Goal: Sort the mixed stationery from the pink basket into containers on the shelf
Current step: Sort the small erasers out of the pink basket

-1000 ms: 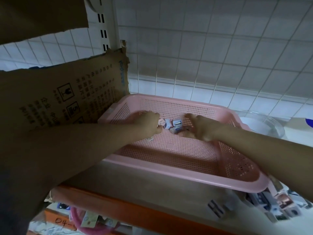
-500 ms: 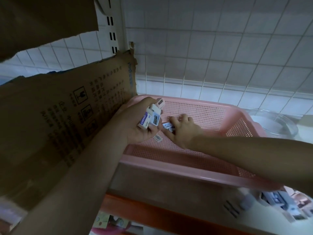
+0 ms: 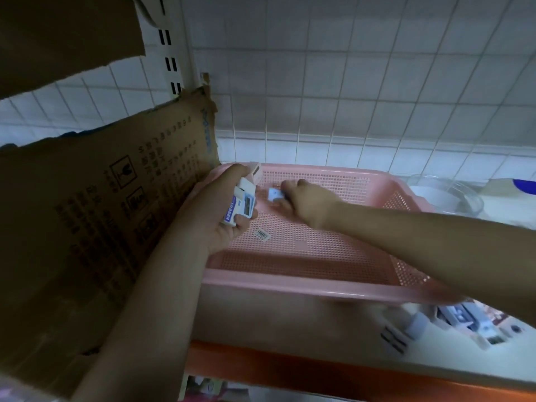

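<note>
The pink basket (image 3: 304, 290) sits on the shelf, its mesh floor nearly bare. My left hand (image 3: 216, 216) is raised over the basket's left side and grips several white and blue erasers (image 3: 242, 206), one labelled ERASER. My right hand (image 3: 307, 204) reaches into the back of the basket and pinches a small pale blue eraser (image 3: 275, 194) at its fingertips. A small barcode sticker (image 3: 262, 235) lies on the mesh below my left hand.
A brown cardboard box (image 3: 95, 221) stands tight against the basket's left side. A clear glass bowl (image 3: 448, 195) sits right of the basket. Small boxed items (image 3: 464, 320) lie on the shelf at the front right. An orange shelf edge (image 3: 290, 369) runs below.
My left hand lifted out of the basket with a bunch of erasers. My right hand moved toward the basket's back and took hold of a small eraser.
</note>
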Motion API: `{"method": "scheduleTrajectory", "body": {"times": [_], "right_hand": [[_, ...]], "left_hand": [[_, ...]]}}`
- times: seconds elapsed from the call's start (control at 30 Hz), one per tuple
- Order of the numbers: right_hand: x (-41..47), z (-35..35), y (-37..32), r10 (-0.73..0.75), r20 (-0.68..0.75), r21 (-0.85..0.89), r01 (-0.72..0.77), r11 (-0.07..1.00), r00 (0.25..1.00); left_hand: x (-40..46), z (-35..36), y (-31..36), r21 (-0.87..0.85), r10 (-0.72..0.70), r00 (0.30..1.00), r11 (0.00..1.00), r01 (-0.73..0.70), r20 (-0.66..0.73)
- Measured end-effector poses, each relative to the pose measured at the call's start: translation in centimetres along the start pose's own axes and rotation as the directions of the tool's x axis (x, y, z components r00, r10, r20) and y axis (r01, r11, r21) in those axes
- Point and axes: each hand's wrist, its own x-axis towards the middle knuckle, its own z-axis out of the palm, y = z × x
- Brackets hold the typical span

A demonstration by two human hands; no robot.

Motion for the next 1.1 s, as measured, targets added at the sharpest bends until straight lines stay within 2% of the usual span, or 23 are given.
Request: {"method": "scheduleTrajectory", "body": {"times": [0.1,0.17,0.23,0.37,0.5,0.6,0.7,0.8,0.93,0.97,1.1], "right_hand": [[-1.0,-3.6,2.2,0.144,-0.188,0.154,-0.116,0.981,0.972],[-2.5,-5.5,3.3,0.224,-0.246,0.199,-0.177,0.964,0.943],[-4.8,-6.7,4.0,0.273,-0.286,0.24,-0.207,0.948,0.919],[-11.7,-7.6,5.3,0.383,-0.372,0.375,-0.241,0.895,0.846],[-18.5,-7.3,9.1,0.54,-0.396,0.579,-0.255,0.775,0.743],[-22.7,-6.0,12.7,0.585,-0.39,0.7,-0.184,0.69,0.711],[-26.1,-4.9,16.4,0.592,-0.311,0.775,-0.162,0.61,0.744],[-29.0,-4.8,20.0,0.547,-0.206,0.793,-0.189,0.579,0.811],[-31.0,-4.6,22.9,0.47,-0.135,0.814,-0.173,0.555,0.872],[-31.0,-4.5,23.2,0.447,-0.125,0.81,-0.169,0.562,0.886],[-29.5,-3.6,22.8,0.347,-0.111,0.762,-0.144,0.631,0.931]], "left_hand": [[-0.1,1.1,0.9,0.19,0.08,0.997,0.979,-0.075,-0.018],[-0.4,2.3,1.4,0.304,0.085,0.996,0.949,-0.082,0.003],[-0.8,4.1,1.5,0.377,0.086,0.994,0.92,-0.104,0.063],[-2.1,9.0,0.1,0.503,0.196,0.968,0.828,-0.25,0.157],[-3.4,14.4,-2.6,0.557,0.242,0.933,0.752,-0.353,0.265],[-4.6,19.0,-5.0,0.57,0.28,0.915,0.717,-0.401,0.291],[-6.1,23.2,-8.0,0.549,0.304,0.917,0.735,-0.398,0.259],[-7.6,27.1,-10.9,0.509,0.247,0.937,0.789,-0.343,0.248],[-8.8,30.2,-13.7,0.474,0.221,0.963,0.839,-0.268,0.153],[-8.9,30.4,-14.2,0.496,0.248,0.961,0.823,-0.277,0.125],[-9.0,29.8,-15.5,0.705,0.419,0.908,0.646,-0.293,-0.007]]}}
